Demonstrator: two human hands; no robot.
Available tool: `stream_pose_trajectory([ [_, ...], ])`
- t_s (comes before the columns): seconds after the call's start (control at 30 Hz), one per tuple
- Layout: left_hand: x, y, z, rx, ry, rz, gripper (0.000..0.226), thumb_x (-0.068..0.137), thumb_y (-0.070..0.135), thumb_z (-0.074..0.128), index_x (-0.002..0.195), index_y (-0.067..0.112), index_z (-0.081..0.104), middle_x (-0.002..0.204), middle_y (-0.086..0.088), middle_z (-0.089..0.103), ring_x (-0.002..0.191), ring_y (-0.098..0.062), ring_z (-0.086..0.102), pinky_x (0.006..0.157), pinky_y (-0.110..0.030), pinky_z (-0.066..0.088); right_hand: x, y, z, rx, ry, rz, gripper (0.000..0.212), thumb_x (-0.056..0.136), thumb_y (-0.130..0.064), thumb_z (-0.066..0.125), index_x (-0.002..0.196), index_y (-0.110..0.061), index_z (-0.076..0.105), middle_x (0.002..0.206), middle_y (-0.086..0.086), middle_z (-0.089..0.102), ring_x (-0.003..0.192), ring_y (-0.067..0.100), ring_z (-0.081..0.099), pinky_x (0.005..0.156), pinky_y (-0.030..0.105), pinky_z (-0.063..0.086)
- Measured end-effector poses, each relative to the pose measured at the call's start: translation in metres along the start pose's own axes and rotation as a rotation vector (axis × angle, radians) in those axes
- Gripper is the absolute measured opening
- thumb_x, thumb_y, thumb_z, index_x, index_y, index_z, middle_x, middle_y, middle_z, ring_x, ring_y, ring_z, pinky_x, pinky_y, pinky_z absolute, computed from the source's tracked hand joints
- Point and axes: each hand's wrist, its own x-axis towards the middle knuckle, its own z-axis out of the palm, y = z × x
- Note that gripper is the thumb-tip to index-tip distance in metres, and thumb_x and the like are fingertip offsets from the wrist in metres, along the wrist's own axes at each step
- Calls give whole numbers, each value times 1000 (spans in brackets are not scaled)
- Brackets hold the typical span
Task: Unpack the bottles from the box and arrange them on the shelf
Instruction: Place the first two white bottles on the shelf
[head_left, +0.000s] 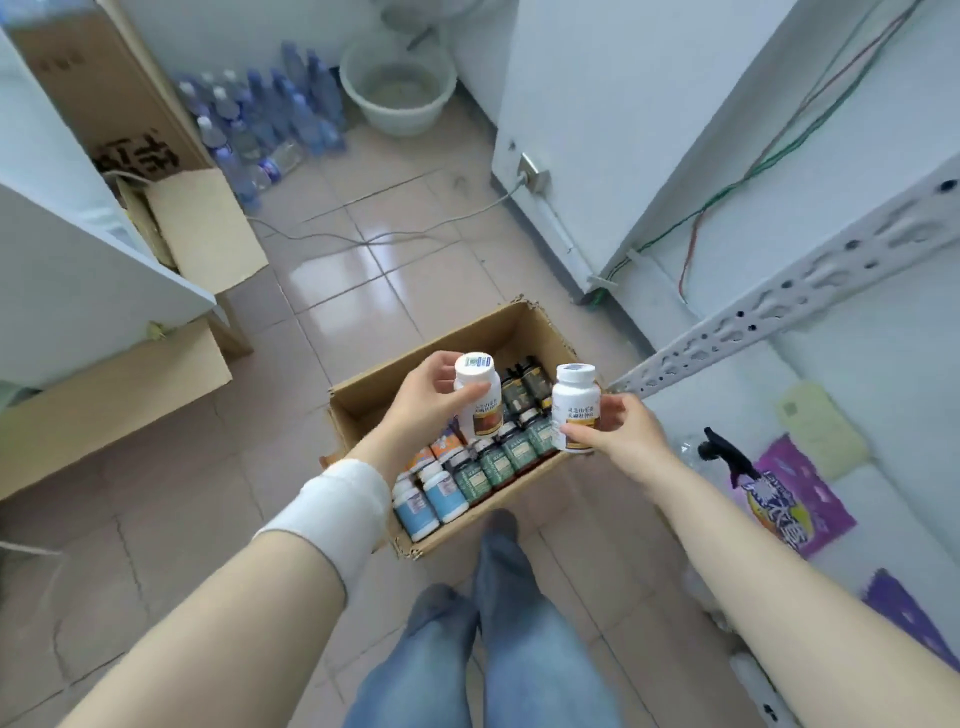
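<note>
An open cardboard box (363, 402) stands on the tiled floor in front of my legs, packed with several small bottles: blue-labelled ones (439, 493) at the near end, green ones (498, 462) in the middle, dark ones (524, 387) at the far end. My left hand (426, 400) grips a white bottle (480, 400) with a brown label, held upright above the box. My right hand (613, 431) holds a second, matching white bottle (574, 410) just to the right. The white shelf (883, 364) with its perforated metal rail (779, 306) lies to the right.
On the shelf lie a purple packet (795, 499), a black spray nozzle (722, 452) and a pale yellow cloth (821, 431). Cardboard boxes (197, 228) stand at the left, water bottles (260, 114) and a basin (397, 88) at the back. A cable (415, 228) crosses the floor.
</note>
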Motion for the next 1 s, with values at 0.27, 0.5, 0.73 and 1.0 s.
stream_pose_trajectory([
  [0.27,-76,150,43,52,-216,396,27,89,20,61,112,14,50,102,2,60,91,-10,60,71,-17,50,-127,-33,-105,223,306,-174,48,68,-22,82,109,-13,60,96,-1,69,88,19,65,65,24,47],
  [0.5,-144,258,126,36,-406,693,23,91,21,59,112,19,50,109,-2,62,105,-21,60,88,-33,51,-233,-36,-212,268,555,-359,41,68,-14,81,100,-20,55,85,-11,64,77,3,61,74,20,48],
  [0.73,-194,353,212,104,-519,947,22,92,22,57,114,18,55,108,-1,65,99,-15,63,84,-29,52,-309,-19,-314,288,806,-465,42,69,-18,80,103,-22,56,87,-14,65,78,-1,61,65,9,47],
  [1.0,-185,430,311,265,-579,1036,26,90,33,59,112,21,54,108,4,63,101,-14,62,93,-36,51,-315,-22,-405,327,991,-442,49,71,-22,79,113,-17,54,100,-5,64,89,12,62,71,21,44],
])
